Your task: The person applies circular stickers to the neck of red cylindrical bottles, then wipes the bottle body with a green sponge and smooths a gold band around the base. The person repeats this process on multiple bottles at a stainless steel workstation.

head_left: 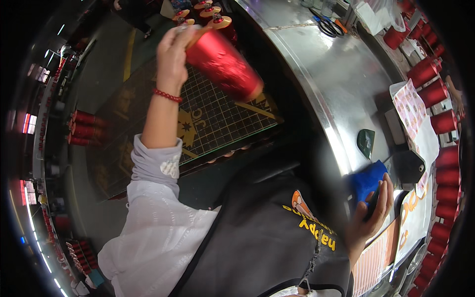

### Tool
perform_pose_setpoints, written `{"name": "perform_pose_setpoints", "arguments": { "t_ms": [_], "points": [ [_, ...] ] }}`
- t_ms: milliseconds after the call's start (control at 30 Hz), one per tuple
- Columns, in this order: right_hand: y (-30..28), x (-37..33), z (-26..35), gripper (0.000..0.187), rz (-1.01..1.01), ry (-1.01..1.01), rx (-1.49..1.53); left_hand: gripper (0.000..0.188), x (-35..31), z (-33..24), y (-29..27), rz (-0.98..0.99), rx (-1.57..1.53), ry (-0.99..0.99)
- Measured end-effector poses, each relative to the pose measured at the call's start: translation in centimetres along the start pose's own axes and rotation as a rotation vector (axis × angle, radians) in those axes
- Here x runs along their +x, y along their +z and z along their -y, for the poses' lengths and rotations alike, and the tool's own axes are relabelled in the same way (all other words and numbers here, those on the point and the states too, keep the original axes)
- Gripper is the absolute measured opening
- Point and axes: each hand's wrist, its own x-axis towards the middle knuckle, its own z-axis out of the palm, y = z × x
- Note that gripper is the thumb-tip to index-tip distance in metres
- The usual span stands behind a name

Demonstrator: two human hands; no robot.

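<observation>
Nearest, the right hand [372,216] is at the metal counter [316,79], fingers bent against a crumpled blue item [368,178] — grip unclear. Farther out, the left hand [173,54] clutches a tilted red cylinder [222,64] above a gridded board [213,111] — similar cylinders [219,22] stand beyond.

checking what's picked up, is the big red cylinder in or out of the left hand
In: the left hand holds the red cylinder at one end. Cannot tell if the blurred other end touches anything.
</observation>
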Motion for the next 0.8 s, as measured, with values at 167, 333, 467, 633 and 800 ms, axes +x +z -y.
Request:
{"name": "perform_pose_setpoints", "arguments": {
  "t_ms": [167, 333, 467, 633, 800],
  "points": [
    [1.1, 1.5, 0.1, 0.039, 0.023, 0.031, -0.038, 0.038, 5.4, 4.2, -8.1, -0.39, 0.888, 0.027],
    [-0.6, 1.2, -2.4, 0.036, -0.02, 0.075, -0.192, 0.053, 9.4, 11.5, -12.8, -0.385, 1.249, -0.005],
    [-4.9, 2.0, -3.5, 0.028, -0.065, 0.182, -0.225, 0.056, 9.1, 10.4, -9.0, -0.217, 1.284, 0.091],
    [-10.8, 10.5, -8.9, 0.025, -0.288, 0.225, -0.016, 0.061, 12.2, 10.5, -15.3, -0.1, 1.558, 0.132],
    [-16.6, 22.2, -28.8, 0.048, -0.437, 0.327, -0.535, 0.052, 12.2, 12.1, -14.3, -0.127, 1.75, 0.271]
  ]
}}
